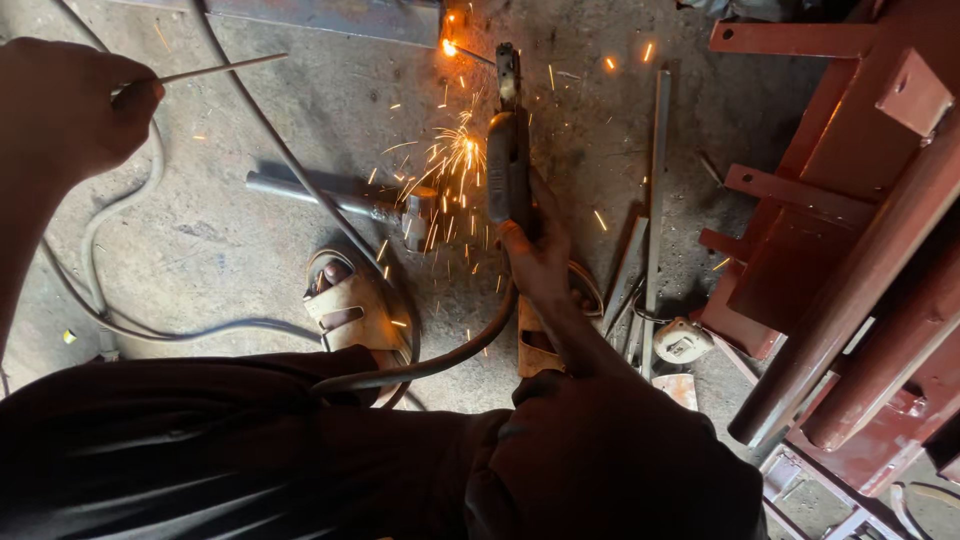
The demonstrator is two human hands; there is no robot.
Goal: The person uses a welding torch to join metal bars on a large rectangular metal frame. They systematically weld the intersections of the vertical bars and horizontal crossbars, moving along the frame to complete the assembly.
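Your right hand (535,250) is clamped around the dark, long-bodied electrode holder (507,165), its thick black cable (430,365) looping back toward your knees. Beyond it, orange sparks (455,160) scatter over the grey steel hammer (400,208) lying on the concrete floor (230,240). Your left hand (70,110), raised at far left, pinches a thin bare welding rod (225,68).

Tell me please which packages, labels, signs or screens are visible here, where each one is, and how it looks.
No package, sign or screen is in view.
Tape measure: on the floor right of the right hand, rounded pale case with a small label patch on its face, too small to make out.
Small flat plate: just below it, pale orange; whether it carries a label cannot be told.
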